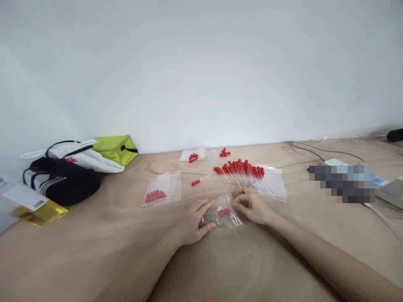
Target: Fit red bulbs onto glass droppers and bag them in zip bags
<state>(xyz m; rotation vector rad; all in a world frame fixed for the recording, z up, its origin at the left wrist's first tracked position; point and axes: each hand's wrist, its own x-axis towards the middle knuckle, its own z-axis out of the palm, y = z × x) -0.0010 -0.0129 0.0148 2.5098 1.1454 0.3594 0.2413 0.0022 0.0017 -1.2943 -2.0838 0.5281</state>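
Currently, the left hand [192,223] rests with spread fingers against the clear bag [232,220] with a red bulb [223,212] on the counter [252,264]; the right hand [252,207] curls its fingers at the opposite edge, grip unclear.

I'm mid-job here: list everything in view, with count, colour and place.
Clear bag: 1, clear with red inside, between the hands
Fanned sticks: many overlapping, red-tipped, beyond right hand
Pale bag: 1, whitish, partly under fan
Loose stick: 1, red-tipped, left of fan
Side bag: 1, clear-white showing red tips, beyond left hand
Back bags: 2, clear-white showing red, near wall
Lime bag: 1, lime green, far left
White bag: 1, white, beside lime bag
Black bag: 1, black, white stripes, left
Packet: 1, yellow-white, left edge
Pixelated patch: 1, contents hidden, right
Cables: several, grey and white, right
Dark object: 1, black, right edge
Table: 1, light brown, beneath
Wall: pale, behind
Left hand: 1, on clear bag
Right hand: 1, at its right edge
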